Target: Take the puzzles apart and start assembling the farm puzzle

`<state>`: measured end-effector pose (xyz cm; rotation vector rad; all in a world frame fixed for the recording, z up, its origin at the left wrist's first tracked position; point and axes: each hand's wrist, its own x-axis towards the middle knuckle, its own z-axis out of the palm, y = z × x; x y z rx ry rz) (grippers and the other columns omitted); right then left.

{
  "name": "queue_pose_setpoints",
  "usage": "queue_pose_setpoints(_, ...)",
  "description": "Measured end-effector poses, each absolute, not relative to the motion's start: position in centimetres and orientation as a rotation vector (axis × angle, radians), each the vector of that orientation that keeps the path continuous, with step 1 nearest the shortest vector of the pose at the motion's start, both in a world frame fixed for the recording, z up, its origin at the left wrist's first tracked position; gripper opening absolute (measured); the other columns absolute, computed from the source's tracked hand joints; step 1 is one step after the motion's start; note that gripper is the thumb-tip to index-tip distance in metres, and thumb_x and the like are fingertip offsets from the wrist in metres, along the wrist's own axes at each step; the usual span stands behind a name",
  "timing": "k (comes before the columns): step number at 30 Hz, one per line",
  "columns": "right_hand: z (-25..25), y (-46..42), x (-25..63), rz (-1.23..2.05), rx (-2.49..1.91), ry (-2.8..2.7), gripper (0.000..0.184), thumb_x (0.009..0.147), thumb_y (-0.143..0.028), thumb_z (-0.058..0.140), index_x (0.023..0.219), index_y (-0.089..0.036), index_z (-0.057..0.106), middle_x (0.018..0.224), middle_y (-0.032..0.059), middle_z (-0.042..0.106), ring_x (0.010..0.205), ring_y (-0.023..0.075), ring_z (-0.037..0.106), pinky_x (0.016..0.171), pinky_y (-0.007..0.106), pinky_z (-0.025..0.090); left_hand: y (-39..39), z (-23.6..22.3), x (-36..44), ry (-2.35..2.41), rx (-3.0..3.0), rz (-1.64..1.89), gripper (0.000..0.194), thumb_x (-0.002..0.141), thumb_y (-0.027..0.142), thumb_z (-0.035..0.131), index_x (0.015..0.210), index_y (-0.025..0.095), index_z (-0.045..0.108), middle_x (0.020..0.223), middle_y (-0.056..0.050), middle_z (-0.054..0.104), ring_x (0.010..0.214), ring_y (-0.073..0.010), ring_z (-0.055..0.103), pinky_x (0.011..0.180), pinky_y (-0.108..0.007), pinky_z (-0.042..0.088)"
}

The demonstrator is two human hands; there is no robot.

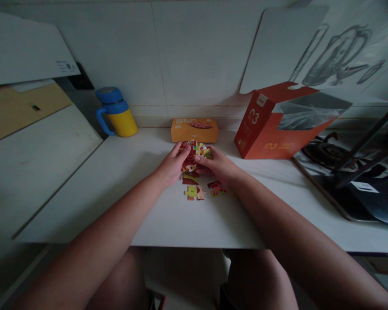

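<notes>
Colourful jigsaw puzzle pieces (198, 149) are bunched between my two hands above the white table. My left hand (175, 164) closes on the pile from the left, its thumb lying over the pieces. From the right, my right hand (217, 163) grips the same bunch, thumb on top. Just below my hands, a yellow-green piece joined to a pinkish one (195, 192) lies on the table. To its right rests a dark red and pink piece (217, 188). Another red and yellow piece (190, 179) is partly under my hands.
An orange puzzle box (194, 130) stands against the wall behind my hands. At back left is a yellow and blue jug (122, 118). An opened orange-red carton (261, 125) with plastic inside stands at right, beside a dark stove-like appliance (352, 185). The white table (194, 230) ends before my knees.
</notes>
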<state>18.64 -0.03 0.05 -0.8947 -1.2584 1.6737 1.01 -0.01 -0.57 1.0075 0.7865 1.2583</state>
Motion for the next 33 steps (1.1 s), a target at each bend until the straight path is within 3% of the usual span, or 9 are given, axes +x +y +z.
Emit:
queue_pose_setpoints(5, -0.5, -0.1, 18.2, 1.562, -0.945, -1.318, 0.073, 0.072, -0.039, 0.096, 0.129, -0.027, 0.052, 0.116, 0.0041, 0.073, 0.094, 0.0198, 0.075, 0.079, 0.034, 0.069, -0.7, -0.1, 2.7, 0.677, 0.880, 1.303, 0.029, 0.092, 0.045, 0.076, 0.109, 0.026, 0.061, 0.103, -0.002, 0.073, 0.088, -0.0168, 0.070, 0.078, -0.029, 0.056)
queue_pose_setpoints(10, -0.8, -0.1, 17.8, 1.521, -0.959, -1.331, 0.065, 0.077, -0.041, 0.092, 0.127, -0.026, 0.054, 0.115, 0.0049, 0.072, 0.094, 0.0196, 0.073, 0.076, 0.032, 0.069, -0.5, -0.2, 2.8, 0.599, 0.802, 1.324, 0.020, 0.098, 0.037, 0.069, 0.112, 0.022, 0.064, 0.107, -0.005, 0.075, 0.094, -0.0187, 0.072, 0.088, -0.034, 0.056)
queue_pose_setpoints(15, -1.2, 0.4, 17.7, 1.474, -0.949, -1.319, 0.053, 0.078, -0.039, 0.090, 0.118, -0.025, 0.058, 0.105, 0.0017, 0.072, 0.084, 0.0157, 0.072, 0.073, 0.030, 0.066, 0.0, -0.8, 2.7, 0.584, 0.825, 1.363, 0.022, 0.097, 0.037, 0.071, 0.112, 0.020, 0.067, 0.115, -0.007, 0.076, 0.111, -0.0221, 0.071, 0.103, -0.039, 0.051)
queue_pose_setpoints(21, -1.2, 0.7, 18.0, 1.472, -0.981, -1.294, 0.050, 0.076, -0.042, 0.092, 0.112, -0.024, 0.062, 0.104, 0.0039, 0.076, 0.085, 0.0187, 0.074, 0.072, 0.032, 0.065, 0.5, -1.2, 2.3, 0.664, 0.890, 1.421, 0.031, 0.093, 0.043, 0.076, 0.112, 0.020, 0.071, 0.119, -0.008, 0.077, 0.116, -0.0241, 0.069, 0.102, -0.038, 0.051)
queue_pose_setpoints(23, -1.1, 0.7, 18.1, 1.539, -0.955, -1.217, 0.048, 0.078, -0.042, 0.091, 0.113, -0.024, 0.063, 0.108, 0.0051, 0.077, 0.088, 0.0186, 0.074, 0.070, 0.029, 0.065, 0.7, -1.1, 1.9, 0.728, 0.885, 1.462, 0.031, 0.093, 0.044, 0.075, 0.112, 0.020, 0.072, 0.122, -0.008, 0.076, 0.116, -0.0232, 0.068, 0.098, -0.036, 0.052)
queue_pose_setpoints(26, -0.9, 0.7, 18.2, 1.640, -0.902, -1.114, 0.042, 0.080, -0.038, 0.089, 0.111, -0.022, 0.065, 0.111, 0.0058, 0.077, 0.089, 0.0162, 0.073, 0.068, 0.023, 0.063, 1.1, -0.8, 0.8, 0.940, 0.842, 1.512, 0.028, 0.096, 0.043, 0.071, 0.113, 0.021, 0.072, 0.120, -0.007, 0.076, 0.100, -0.0184, 0.068, 0.074, -0.027, 0.051)
queue_pose_setpoints(29, -0.8, 0.7, 18.3, 1.661, -0.887, -1.037, 0.036, 0.083, -0.035, 0.087, 0.110, -0.022, 0.069, 0.113, 0.0055, 0.077, 0.090, 0.0143, 0.072, 0.068, 0.020, 0.063, 1.2, -0.4, -0.2, 1.059, 0.835, 1.508, 0.021, 0.096, 0.041, 0.070, 0.104, 0.021, 0.071, 0.101, -0.004, 0.074, 0.074, -0.0119, 0.060, 0.054, -0.023, 0.037)
queue_pose_setpoints(33, -0.7, 0.8, 18.4, 1.677, -0.855, -0.980, 0.031, 0.085, -0.035, 0.085, 0.109, -0.022, 0.070, 0.112, 0.0045, 0.077, 0.089, 0.0139, 0.072, 0.067, 0.020, 0.064, 1.0, -0.2, -0.4, 1.025, 0.982, 1.458, 0.022, 0.096, 0.042, 0.072, 0.095, 0.020, 0.069, 0.078, 0.001, 0.059, 0.058, -0.0083, 0.047, 0.050, -0.022, 0.033)
